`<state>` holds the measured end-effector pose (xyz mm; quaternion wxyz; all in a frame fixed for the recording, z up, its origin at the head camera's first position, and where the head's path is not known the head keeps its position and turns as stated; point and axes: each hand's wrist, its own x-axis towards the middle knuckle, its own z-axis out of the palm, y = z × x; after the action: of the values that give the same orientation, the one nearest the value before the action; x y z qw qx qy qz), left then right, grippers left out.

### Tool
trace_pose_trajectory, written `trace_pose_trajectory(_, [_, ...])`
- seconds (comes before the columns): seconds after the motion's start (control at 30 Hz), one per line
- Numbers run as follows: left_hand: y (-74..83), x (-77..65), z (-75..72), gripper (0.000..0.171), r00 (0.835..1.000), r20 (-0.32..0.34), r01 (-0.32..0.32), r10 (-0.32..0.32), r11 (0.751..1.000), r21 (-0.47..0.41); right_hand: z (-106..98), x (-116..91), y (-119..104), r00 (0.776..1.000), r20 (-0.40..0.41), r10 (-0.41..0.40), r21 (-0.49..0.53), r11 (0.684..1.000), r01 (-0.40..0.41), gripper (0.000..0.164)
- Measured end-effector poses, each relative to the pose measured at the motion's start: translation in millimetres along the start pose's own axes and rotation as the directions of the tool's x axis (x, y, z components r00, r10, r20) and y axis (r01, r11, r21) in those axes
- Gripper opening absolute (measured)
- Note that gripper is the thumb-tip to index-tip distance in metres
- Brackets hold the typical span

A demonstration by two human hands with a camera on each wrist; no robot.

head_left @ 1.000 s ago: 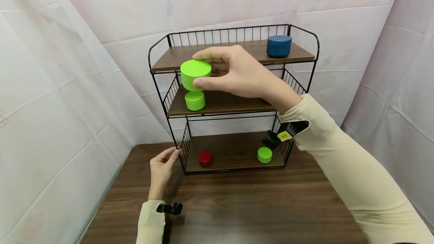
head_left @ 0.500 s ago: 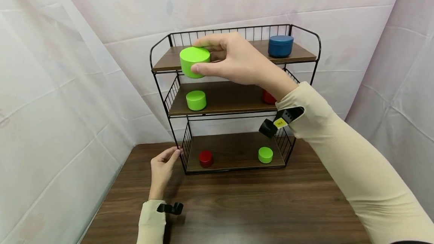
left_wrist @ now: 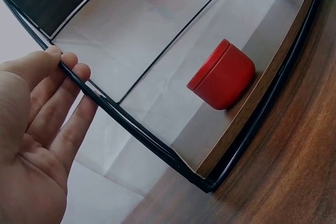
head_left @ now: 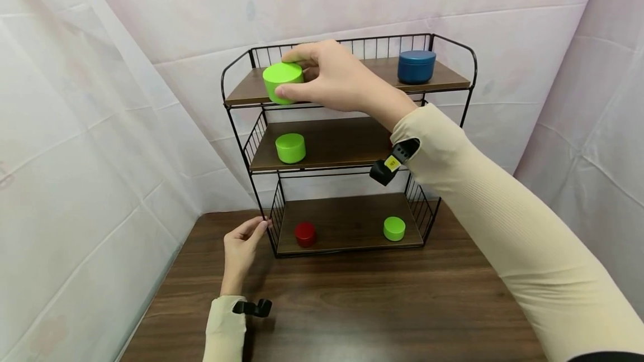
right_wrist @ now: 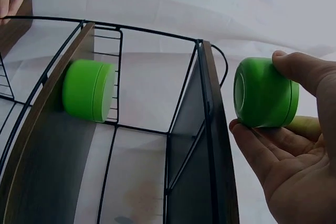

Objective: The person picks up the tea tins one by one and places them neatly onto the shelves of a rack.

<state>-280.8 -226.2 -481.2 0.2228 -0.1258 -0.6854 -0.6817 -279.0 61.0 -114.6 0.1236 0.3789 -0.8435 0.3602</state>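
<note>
My right hand (head_left: 334, 78) grips a round green tin (head_left: 283, 82) between thumb and fingers, at the left of the top shelf (head_left: 246, 87). In the right wrist view the same green tin (right_wrist: 265, 93) is held apart from the shelf board. Low on the left, my left hand (head_left: 244, 244) pinches the black wire post of the three-tier rack; in the left wrist view its thumb and fingertips (left_wrist: 81, 72) close round the wire (left_wrist: 113, 109). Another green tin (head_left: 290, 148) sits on the middle shelf, below the held one.
A blue tin (head_left: 416, 67) stands at the top shelf's right end. On the bottom shelf are a red tin (head_left: 305, 234) at left and a green tin (head_left: 394, 229) at right. My right forearm mostly hides a red tin on the middle shelf. Wire rails edge the rack.
My right hand has risen with the green tin from just above the middle-shelf tin to the top shelf's level, shifting slightly left. My left hand stays on the post.
</note>
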Motion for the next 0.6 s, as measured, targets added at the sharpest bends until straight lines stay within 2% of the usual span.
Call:
trace_pose_trajectory(0.33, [2.2,-0.1,-0.2,0.022,1.000,-0.002,0.018,-0.018,1.000,-0.025,-1,19,3,0.999,0.000,0.035,-0.021,0.999,-0.035,0.036])
trace_pose_trajectory(0.6, [3.1,-0.9,2.9,0.024,0.999,0.006,0.047,-0.047,0.999,0.003,2,24,10,0.997,0.009,0.078,-0.025,0.997,-0.078,0.031])
